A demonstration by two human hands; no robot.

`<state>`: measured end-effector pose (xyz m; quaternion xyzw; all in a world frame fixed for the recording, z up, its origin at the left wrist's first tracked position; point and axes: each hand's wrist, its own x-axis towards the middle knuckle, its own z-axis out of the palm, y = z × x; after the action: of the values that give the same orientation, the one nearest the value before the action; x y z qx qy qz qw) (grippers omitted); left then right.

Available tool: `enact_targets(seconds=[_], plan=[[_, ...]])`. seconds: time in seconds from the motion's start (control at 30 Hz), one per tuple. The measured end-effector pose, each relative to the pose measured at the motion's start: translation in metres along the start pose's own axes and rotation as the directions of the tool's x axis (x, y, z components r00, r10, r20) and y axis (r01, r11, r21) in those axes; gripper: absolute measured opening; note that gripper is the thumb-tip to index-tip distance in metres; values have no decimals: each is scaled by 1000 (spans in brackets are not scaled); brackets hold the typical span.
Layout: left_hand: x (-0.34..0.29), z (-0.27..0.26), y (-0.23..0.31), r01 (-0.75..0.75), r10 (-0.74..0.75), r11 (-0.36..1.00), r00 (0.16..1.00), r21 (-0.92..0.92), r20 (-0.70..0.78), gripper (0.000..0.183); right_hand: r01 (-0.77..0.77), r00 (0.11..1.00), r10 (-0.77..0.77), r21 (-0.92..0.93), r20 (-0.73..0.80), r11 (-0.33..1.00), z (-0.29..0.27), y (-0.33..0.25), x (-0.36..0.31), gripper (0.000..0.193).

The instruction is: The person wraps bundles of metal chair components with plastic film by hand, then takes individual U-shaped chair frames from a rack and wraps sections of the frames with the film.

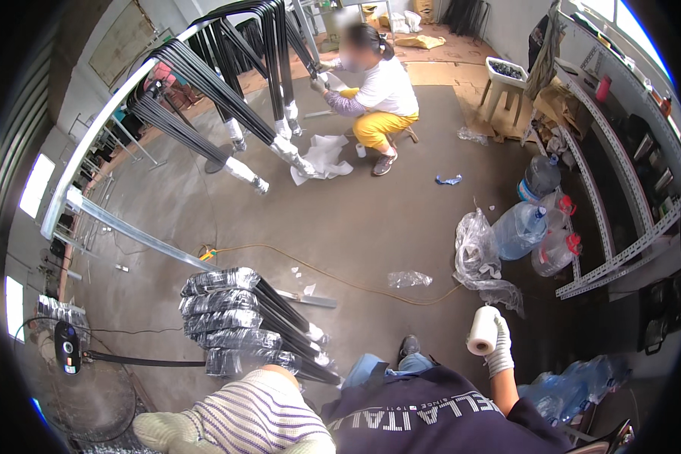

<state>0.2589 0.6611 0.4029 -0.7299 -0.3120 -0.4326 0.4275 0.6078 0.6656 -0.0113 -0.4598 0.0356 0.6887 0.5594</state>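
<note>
Left hand [242, 418] nearest; white roll [485, 326] slants, end toward camera.

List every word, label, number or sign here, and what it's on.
Dark shirt: pale lettering across the front; wording not copied here.
Rear water jug: blue label, too small and blurred to read.
White roll in the right hand: no lettering visible.
No other text is legible.

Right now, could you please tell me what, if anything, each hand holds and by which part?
The right hand holds the white roll by its right side; whether the left hand holds anything cannot be told.
</note>
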Motion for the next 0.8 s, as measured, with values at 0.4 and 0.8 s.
enact_targets(seconds=[0.4,0.8], plan=[[-6,114,-71,-69,74,992,996,109,-44,29,-1,991,-5,-47,-133,999,28,-39,97,30],[-158,297,-305,817,-782,566,490,109,386,40,-46,981,14,163,192,986,230,-40,262,45]])
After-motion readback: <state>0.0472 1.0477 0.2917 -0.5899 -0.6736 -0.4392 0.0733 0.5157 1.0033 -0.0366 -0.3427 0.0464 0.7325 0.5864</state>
